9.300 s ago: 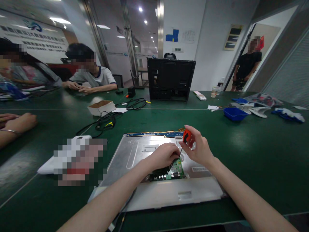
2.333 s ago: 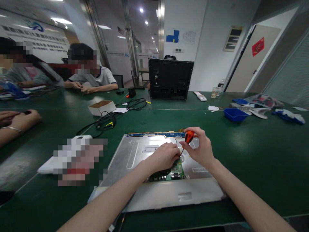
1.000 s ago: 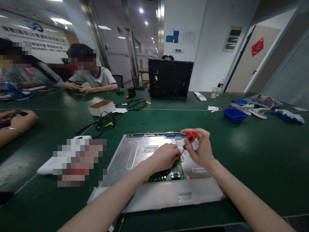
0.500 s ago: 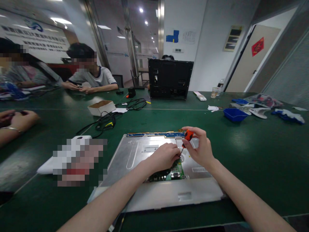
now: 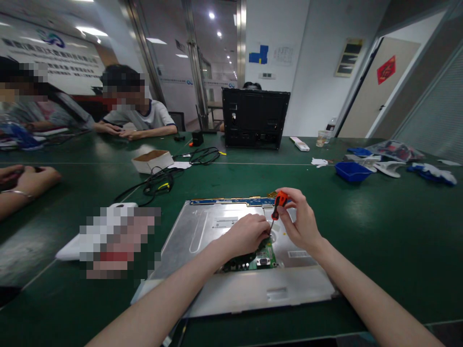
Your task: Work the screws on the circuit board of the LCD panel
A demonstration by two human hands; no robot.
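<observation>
Seen from the head view, a person's bare right hand (image 5: 302,219) holds an orange-and-black-handled screwdriver (image 5: 279,205) between thumb and bent fingers, its thin metal shaft slanting down to the far edge of a small green circuit board (image 5: 266,251). The bare left hand (image 5: 248,233) lies low over the same board, fingers curled and close together beside the tool's tip; whether they pinch anything cannot be told from here. The board sits on a flat, silver-coloured metal panel (image 5: 238,286), which lies on a dark green tabletop (image 5: 383,236), a narrow blue circuit strip (image 5: 221,202) along the panel's far edge. Across the table stands an upright black rectangular casing (image 5: 256,120). Tangled black cables (image 5: 154,185) lie beside an open pale cardboard box (image 5: 152,163) to the left; a blue plastic tray (image 5: 352,172) sits to the right. At far left, a co-worker's braceleted hand (image 5: 38,183) shows, and beyond, a person in a white shirt (image 5: 159,115) sits.
</observation>
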